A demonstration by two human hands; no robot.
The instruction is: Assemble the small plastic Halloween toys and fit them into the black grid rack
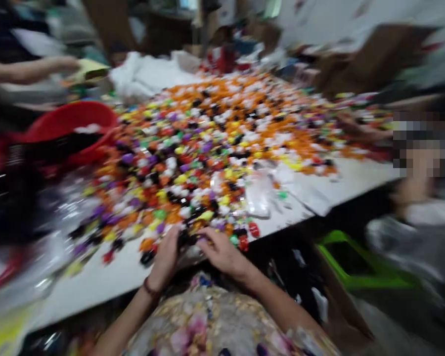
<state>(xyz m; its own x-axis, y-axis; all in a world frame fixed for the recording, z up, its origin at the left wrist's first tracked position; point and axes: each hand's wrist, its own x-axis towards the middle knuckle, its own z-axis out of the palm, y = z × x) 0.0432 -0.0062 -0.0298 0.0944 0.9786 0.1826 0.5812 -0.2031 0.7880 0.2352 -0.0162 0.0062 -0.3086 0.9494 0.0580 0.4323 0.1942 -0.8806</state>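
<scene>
Just then, both my hands met at near edge of worktop (107, 282). Left hand (165, 259) and right hand (222, 253) curled around small dark piece (188, 239) between fingertips; blur hid exact grip. Heap of coloured pieces (222, 143) lay straight ahead, toward far edge; long axis unreadable.

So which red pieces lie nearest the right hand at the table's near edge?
The two red pieces just right of the right hand, apart from the heap's bulk. Other red ones sit deeper in the pile. Blur hides what they are.
</scene>
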